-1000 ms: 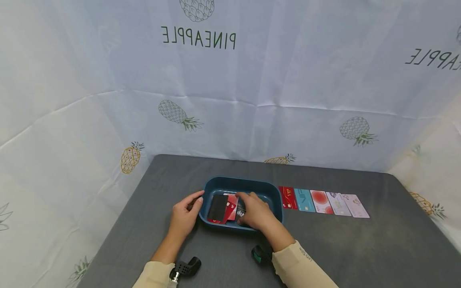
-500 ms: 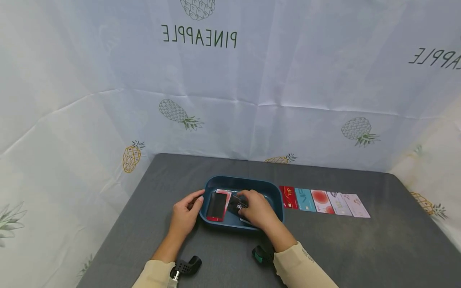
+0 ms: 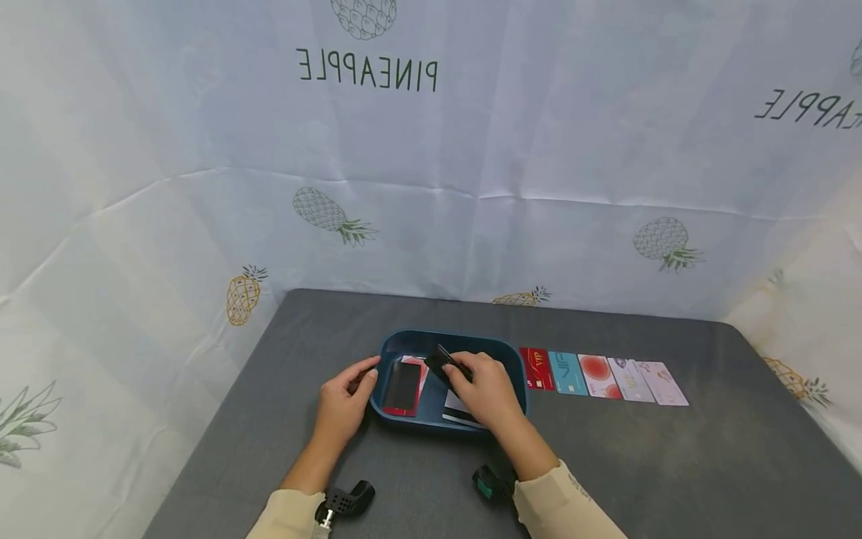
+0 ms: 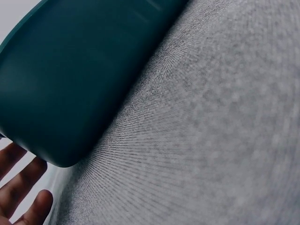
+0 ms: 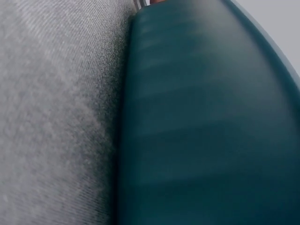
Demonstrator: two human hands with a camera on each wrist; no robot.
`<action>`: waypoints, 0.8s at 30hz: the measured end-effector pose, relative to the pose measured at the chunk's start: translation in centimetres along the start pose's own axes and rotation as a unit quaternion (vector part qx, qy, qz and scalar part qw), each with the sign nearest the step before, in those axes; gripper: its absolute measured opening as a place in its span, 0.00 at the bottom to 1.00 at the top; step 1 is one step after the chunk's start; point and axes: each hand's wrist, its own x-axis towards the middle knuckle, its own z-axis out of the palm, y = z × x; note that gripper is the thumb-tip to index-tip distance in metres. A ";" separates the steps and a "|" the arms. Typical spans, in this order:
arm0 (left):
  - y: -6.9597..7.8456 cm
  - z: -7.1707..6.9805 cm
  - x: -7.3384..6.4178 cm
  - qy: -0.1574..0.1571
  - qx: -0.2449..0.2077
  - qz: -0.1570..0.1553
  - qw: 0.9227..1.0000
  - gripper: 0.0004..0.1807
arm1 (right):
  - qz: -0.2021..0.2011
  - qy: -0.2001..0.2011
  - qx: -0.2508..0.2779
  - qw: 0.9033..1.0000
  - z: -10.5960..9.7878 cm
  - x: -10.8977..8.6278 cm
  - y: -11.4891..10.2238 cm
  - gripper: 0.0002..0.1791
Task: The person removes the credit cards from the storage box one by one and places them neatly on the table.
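Note:
My right hand [image 3: 490, 388] pinches a black card [image 3: 439, 361] between thumb and fingers, tilted above the inside of a dark blue tray [image 3: 431, 335]. Below that hand, a white card with a black stripe [image 3: 458, 410] lies on the tray floor, partly covered. Toward the tray's left end rest a black card [image 3: 402, 385] and a red card [image 3: 400, 411] under it, with a pinkish card's edge showing. My left hand [image 3: 340, 403] touches the tray's left end. In the left wrist view, its fingers [image 4: 24, 180] reach the tray's outer wall [image 4: 70, 84].
Right of the tray, several cards lie in a row: a red VIP card [image 3: 538, 369], a blue card [image 3: 568, 373], a white card with red circles [image 3: 599, 376] and paler ones beyond. A grey cloth [image 3: 417, 479] covers the table, and a pineapple-print curtain [image 3: 431, 150] hangs behind.
My right hand has lifted the black card from the tray floor and tilted it up. The striped white card shows more. My left hand has stayed at the tray's end.

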 end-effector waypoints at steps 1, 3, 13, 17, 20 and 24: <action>0.3 -0.1 -0.1 -0.001 -0.001 0.002 1.000 0.13 | -0.006 0.010 -0.002 1.000 0.0 -0.2 0.0 0.10; 0.4 -0.1 -0.1 -0.001 -0.001 -0.002 1.000 0.12 | -0.013 0.026 -0.004 1.000 -0.1 -0.5 -0.2 0.10; -3.4 0.6 0.4 0.005 0.012 -0.003 1.000 0.13 | -0.054 0.040 0.001 0.998 -1.9 -1.5 -0.5 0.09; -3.6 0.5 0.3 0.000 0.014 0.003 1.000 0.13 | -0.028 0.037 0.017 0.999 -3.2 -2.0 0.0 0.09; -3.6 0.5 0.3 -0.002 0.013 0.005 1.000 0.13 | 0.000 0.029 0.030 0.999 -4.3 -2.3 0.5 0.08; -3.4 0.4 0.2 -0.002 0.016 0.002 1.000 0.13 | 0.036 0.018 0.041 0.998 -5.8 -2.5 1.3 0.06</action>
